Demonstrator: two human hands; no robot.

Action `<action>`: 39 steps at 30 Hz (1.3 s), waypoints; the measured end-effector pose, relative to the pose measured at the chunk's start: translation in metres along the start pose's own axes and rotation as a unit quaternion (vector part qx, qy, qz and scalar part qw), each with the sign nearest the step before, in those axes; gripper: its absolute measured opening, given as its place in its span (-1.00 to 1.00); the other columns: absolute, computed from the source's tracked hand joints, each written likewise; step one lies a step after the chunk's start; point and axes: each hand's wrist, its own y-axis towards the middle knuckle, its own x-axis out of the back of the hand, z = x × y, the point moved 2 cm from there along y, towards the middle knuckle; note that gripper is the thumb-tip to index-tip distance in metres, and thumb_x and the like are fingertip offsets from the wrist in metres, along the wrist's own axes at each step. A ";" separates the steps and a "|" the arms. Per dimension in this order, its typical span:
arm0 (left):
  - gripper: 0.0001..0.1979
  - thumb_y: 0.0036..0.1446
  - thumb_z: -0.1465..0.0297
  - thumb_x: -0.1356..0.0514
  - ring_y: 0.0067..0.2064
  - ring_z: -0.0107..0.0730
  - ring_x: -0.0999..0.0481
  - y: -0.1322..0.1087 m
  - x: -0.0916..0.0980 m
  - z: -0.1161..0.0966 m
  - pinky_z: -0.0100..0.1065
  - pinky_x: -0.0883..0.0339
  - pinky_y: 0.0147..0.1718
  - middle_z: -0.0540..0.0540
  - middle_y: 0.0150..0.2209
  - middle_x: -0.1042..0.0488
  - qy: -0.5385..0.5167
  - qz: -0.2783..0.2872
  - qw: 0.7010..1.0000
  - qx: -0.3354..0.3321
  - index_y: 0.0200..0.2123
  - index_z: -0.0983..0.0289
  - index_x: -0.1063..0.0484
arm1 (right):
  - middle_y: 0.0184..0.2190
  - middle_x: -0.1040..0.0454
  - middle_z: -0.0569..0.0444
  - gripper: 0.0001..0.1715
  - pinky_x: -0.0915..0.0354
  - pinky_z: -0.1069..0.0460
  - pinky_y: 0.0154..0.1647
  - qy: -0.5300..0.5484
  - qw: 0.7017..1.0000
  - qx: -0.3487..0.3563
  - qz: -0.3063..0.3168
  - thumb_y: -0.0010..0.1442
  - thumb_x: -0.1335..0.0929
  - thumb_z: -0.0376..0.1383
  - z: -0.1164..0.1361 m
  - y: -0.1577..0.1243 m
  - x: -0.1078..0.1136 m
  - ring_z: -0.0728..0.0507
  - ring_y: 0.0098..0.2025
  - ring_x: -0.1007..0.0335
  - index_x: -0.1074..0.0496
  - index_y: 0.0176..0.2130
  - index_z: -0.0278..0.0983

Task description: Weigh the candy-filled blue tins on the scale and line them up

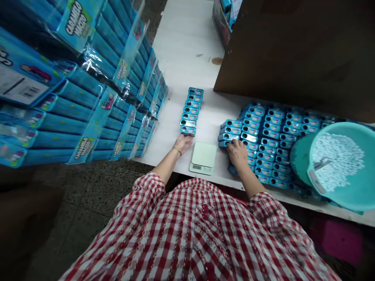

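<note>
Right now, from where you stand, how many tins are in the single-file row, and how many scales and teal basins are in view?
Blue tins in the single-file row: 7
Digital scales: 1
Teal basins: 1
Total: 9

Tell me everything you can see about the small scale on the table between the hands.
The digital kitchen scale is a low, flat unit with a pale green square platform on a lighter, plastic-looking base. A small display sits at its near edge, but its reading is too small to make out. It lies flat near the front edge of the white table, between the left hand and right hand, neither of which touches it.
</note>
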 end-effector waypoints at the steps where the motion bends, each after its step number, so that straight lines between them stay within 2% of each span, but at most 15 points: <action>1: -0.46 -0.15 0.56 -0.25 0.02 -0.33 -0.40 0.000 0.000 0.002 -0.30 -0.29 -0.10 0.19 0.03 -0.37 0.001 -0.007 1.000 0.004 -0.03 0.24 -0.28 | -0.10 -0.34 -0.12 -0.78 -0.06 -0.09 -0.24 -0.002 1.000 0.009 -0.011 0.17 -0.24 -0.31 -0.001 -0.001 -0.003 -0.24 -0.13 -0.10 -0.48 -0.29 -0.24; 3: -0.47 -0.14 0.55 -0.25 0.04 -0.30 -0.38 -0.004 0.005 0.012 -0.28 -0.28 -0.09 0.21 0.06 -0.36 0.039 -0.042 0.998 0.025 -0.02 0.24 -0.28 | -0.09 -0.34 -0.10 -0.77 -0.05 -0.10 -0.21 -0.001 0.999 0.026 -0.040 0.18 -0.23 -0.33 0.002 -0.004 0.000 -0.24 -0.10 -0.09 -0.47 -0.34 -0.23; 5: -0.48 -0.10 0.47 -0.25 0.06 -0.26 -0.37 -0.013 0.011 0.029 -0.25 -0.26 -0.07 0.23 0.09 -0.33 0.096 -0.072 0.991 0.059 0.00 0.24 -0.29 | -0.05 -0.32 -0.08 -0.76 -0.04 -0.11 -0.17 0.004 0.997 0.042 -0.066 0.18 -0.22 -0.35 0.009 -0.010 0.014 -0.24 -0.05 -0.07 -0.47 -0.31 -0.22; 7: -0.51 -0.06 0.37 -0.25 0.08 -0.22 -0.35 -0.023 0.011 0.048 -0.25 -0.27 -0.07 0.25 0.11 -0.32 0.126 -0.064 0.987 0.071 0.00 0.25 -0.32 | -0.04 -0.31 -0.06 -0.74 -0.03 -0.10 -0.14 0.009 0.995 0.061 -0.076 0.19 -0.21 -0.37 0.017 -0.018 0.032 -0.23 -0.02 -0.06 -0.46 -0.26 -0.20; 10: -0.57 -0.03 0.30 -0.23 0.09 -0.19 -0.33 -0.031 -0.003 0.073 -0.26 -0.28 -0.08 0.21 0.09 -0.35 0.134 -0.021 0.989 0.059 -0.04 0.24 -0.38 | -0.05 -0.32 -0.05 -0.74 -0.03 -0.09 -0.16 0.024 0.995 0.081 -0.059 0.20 -0.20 -0.36 0.030 -0.028 0.053 -0.22 -0.05 -0.07 -0.46 -0.26 -0.21; 14: -0.55 -0.01 0.25 -0.21 0.10 -0.15 -0.32 -0.033 -0.032 0.089 -0.25 -0.31 -0.12 0.20 0.08 -0.36 0.137 -0.018 0.988 0.065 -0.01 0.21 -0.38 | -0.14 -0.35 -0.09 -0.75 -0.03 -0.08 -0.23 0.029 0.995 0.092 -0.010 0.18 -0.20 -0.39 0.046 -0.034 0.051 -0.21 -0.14 -0.09 -0.46 -0.33 -0.25; 16: -0.48 0.02 0.22 -0.19 0.10 -0.17 -0.33 -0.034 -0.041 0.091 -0.27 -0.33 -0.14 0.22 0.10 -0.34 0.129 -0.020 0.989 0.067 0.07 0.22 -0.29 | -0.19 -0.35 -0.09 -0.74 -0.02 -0.08 -0.24 0.029 0.993 0.113 0.021 0.15 -0.20 -0.43 0.055 -0.034 0.044 -0.21 -0.17 -0.10 -0.46 -0.33 -0.27; 18: -0.44 0.05 0.21 -0.16 0.08 -0.23 -0.34 -0.036 -0.042 0.090 -0.30 -0.32 -0.16 0.22 0.10 -0.32 0.128 -0.031 0.989 0.070 0.13 0.20 -0.21 | -0.19 -0.36 -0.10 -0.74 -0.03 -0.08 -0.25 0.035 0.989 0.130 0.054 0.13 -0.21 -0.46 0.064 -0.033 0.038 -0.22 -0.17 -0.11 -0.46 -0.34 -0.28; 21: -0.50 0.07 0.25 -0.14 0.01 -0.34 -0.39 -0.039 -0.028 0.083 -0.35 -0.29 -0.18 0.18 0.08 -0.33 0.138 -0.078 0.985 0.070 0.11 0.16 -0.21 | -0.18 -0.36 -0.11 -0.75 -0.04 -0.08 -0.26 0.062 0.987 0.123 0.077 0.15 -0.22 -0.42 0.070 -0.037 0.037 -0.22 -0.18 -0.13 -0.47 -0.30 -0.27; 23: -0.55 0.06 0.28 -0.14 -0.11 -0.42 -0.44 -0.043 -0.013 0.076 -0.39 -0.28 -0.21 0.16 0.01 -0.37 0.133 -0.108 0.983 0.066 0.05 0.18 -0.25 | -0.15 -0.36 -0.11 -0.74 -0.05 -0.08 -0.26 0.081 0.991 0.094 0.058 0.19 -0.23 -0.31 0.061 -0.046 0.041 -0.22 -0.18 -0.13 -0.46 -0.19 -0.27; 25: -0.58 0.04 0.28 -0.16 -0.24 -0.50 -0.46 -0.047 0.003 0.070 -0.42 -0.28 -0.26 0.13 -0.10 -0.41 0.120 -0.132 0.982 0.059 0.00 0.20 -0.27 | -0.12 -0.35 -0.12 -0.65 -0.07 -0.08 -0.25 0.091 0.994 0.048 0.027 0.21 -0.23 -0.20 0.043 -0.058 0.044 -0.23 -0.18 -0.14 -0.43 -0.08 -0.28; 28: -0.60 0.01 0.28 -0.19 -0.37 -0.55 -0.44 -0.052 0.020 0.064 -0.43 -0.27 -0.32 0.06 -0.25 -0.43 0.105 -0.167 0.979 0.048 -0.05 0.20 -0.29 | -0.11 -0.34 -0.13 -0.60 -0.09 -0.10 -0.23 0.098 0.995 -0.023 -0.008 0.21 -0.21 -0.17 0.012 -0.078 0.043 -0.24 -0.18 -0.15 -0.42 -0.05 -0.28; 30: -0.62 0.01 0.28 -0.19 -0.39 -0.56 -0.43 -0.055 0.026 0.063 -0.44 -0.26 -0.34 0.03 -0.29 -0.42 0.101 -0.179 0.978 0.044 -0.07 0.19 -0.30 | -0.09 -0.34 -0.12 -0.60 -0.11 -0.12 -0.20 0.108 0.993 -0.049 -0.018 0.19 -0.23 -0.17 -0.001 -0.088 0.038 -0.25 -0.17 -0.15 -0.42 -0.05 -0.26; 33: -0.64 0.02 0.30 -0.18 -0.39 -0.57 -0.43 -0.057 0.025 0.064 -0.47 -0.25 -0.36 0.02 -0.28 -0.43 0.098 -0.182 0.977 0.041 -0.07 0.20 -0.30 | -0.05 -0.33 -0.11 -0.58 -0.12 -0.13 -0.17 0.123 0.991 -0.058 -0.015 0.16 -0.26 -0.18 -0.004 -0.093 0.032 -0.27 -0.12 -0.15 -0.39 -0.01 -0.24; 39: -0.66 0.06 0.34 -0.16 -0.38 -0.60 -0.43 -0.058 0.020 0.060 -0.50 -0.25 -0.36 0.05 -0.22 -0.44 0.100 -0.179 0.978 0.023 -0.06 0.23 -0.30 | 0.02 -0.30 -0.11 -0.48 -0.11 -0.14 -0.11 0.144 0.989 -0.039 -0.018 0.14 -0.28 -0.18 0.010 -0.084 0.027 -0.28 -0.06 -0.14 -0.28 0.09 -0.26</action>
